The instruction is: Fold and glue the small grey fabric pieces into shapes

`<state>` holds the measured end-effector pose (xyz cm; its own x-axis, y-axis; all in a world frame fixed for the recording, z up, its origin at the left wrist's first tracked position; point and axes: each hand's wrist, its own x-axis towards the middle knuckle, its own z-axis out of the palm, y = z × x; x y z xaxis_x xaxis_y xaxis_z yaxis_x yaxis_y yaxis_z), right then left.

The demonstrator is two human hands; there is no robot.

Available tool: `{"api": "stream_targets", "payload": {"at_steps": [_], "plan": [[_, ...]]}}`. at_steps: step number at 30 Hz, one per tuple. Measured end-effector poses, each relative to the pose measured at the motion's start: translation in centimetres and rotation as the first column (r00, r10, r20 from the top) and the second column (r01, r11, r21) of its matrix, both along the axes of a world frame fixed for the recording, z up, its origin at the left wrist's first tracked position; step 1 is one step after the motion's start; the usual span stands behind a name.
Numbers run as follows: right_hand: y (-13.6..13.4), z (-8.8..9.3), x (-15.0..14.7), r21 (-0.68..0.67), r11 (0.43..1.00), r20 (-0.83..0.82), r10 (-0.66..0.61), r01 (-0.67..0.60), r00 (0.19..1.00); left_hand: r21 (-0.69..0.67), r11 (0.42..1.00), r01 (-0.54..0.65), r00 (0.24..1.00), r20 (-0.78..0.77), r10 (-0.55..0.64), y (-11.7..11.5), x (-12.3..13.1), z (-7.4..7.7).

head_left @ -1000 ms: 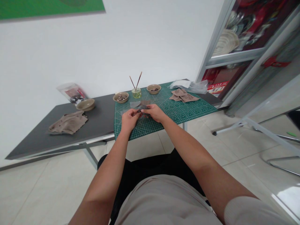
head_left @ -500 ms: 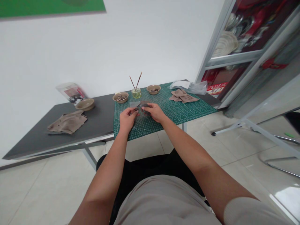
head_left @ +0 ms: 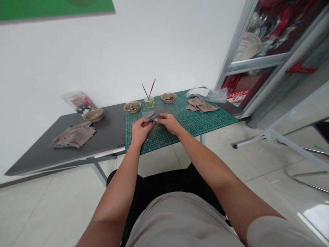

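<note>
Over the green cutting mat [head_left: 195,121], my left hand [head_left: 141,132] and my right hand [head_left: 170,123] are close together. Between their pinched fingertips is a thin, dark, partly see-through sheet [head_left: 151,120], crumpled; whether it is cloth or film is unclear. Just beyond the fingers lie a pale clear patch [head_left: 148,114] and a brownish scrap. Behind them stand a small glass jar [head_left: 149,102] of yellowish liquid with two thin brushes or sticks, a tan bowl [head_left: 132,107] of small dark and light pieces, and another tan bowl [head_left: 168,97] with dark pieces.
A crumpled brown cloth [head_left: 200,105] and a clear plastic bag [head_left: 217,95] lie at the mat's right. On the dark table [head_left: 110,128] at left are a stack of brown cloths [head_left: 74,134], a tan bowl [head_left: 94,115] and a clear container [head_left: 78,101]. A white wall stands behind.
My fingertips have shifted slightly on the dark sheet, and the left hand has edged a little toward the right. Everything else on the table stays put.
</note>
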<state>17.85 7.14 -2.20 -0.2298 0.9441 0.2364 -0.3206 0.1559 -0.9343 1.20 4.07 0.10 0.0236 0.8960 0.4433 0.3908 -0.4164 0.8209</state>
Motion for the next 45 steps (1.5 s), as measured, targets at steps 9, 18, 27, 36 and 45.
{"api": "stream_targets", "payload": {"at_steps": [9,18,27,36,45], "plan": [[-0.3,0.4,-0.1,-0.059,0.998,0.016,0.009,-0.008,1.000,-0.051,0.994,0.097,0.989,0.117,-0.091,0.7,0.1,-1.0],[-0.8,1.0,-0.2,0.010,0.998,0.077,0.056,-0.057,0.995,-0.013,0.999,0.040,0.999,-0.012,-0.040,0.1,0.2,-0.2],[-0.5,0.9,-0.2,-0.022,0.992,0.172,0.129,-0.128,0.977,0.005,1.000,0.012,0.999,-0.051,-0.012,0.0,0.1,-0.5],[-0.2,0.4,0.2,0.060,0.998,0.216,-0.013,0.000,0.976,-0.038,0.999,-0.032,0.997,0.062,0.035,-0.3,0.4,-0.3],[-4.9,1.7,-1.0,0.573,0.805,0.802,-0.514,-0.151,0.304,0.159,0.950,-0.267,0.963,0.073,0.259,-0.1,-0.4,-0.4]]}}
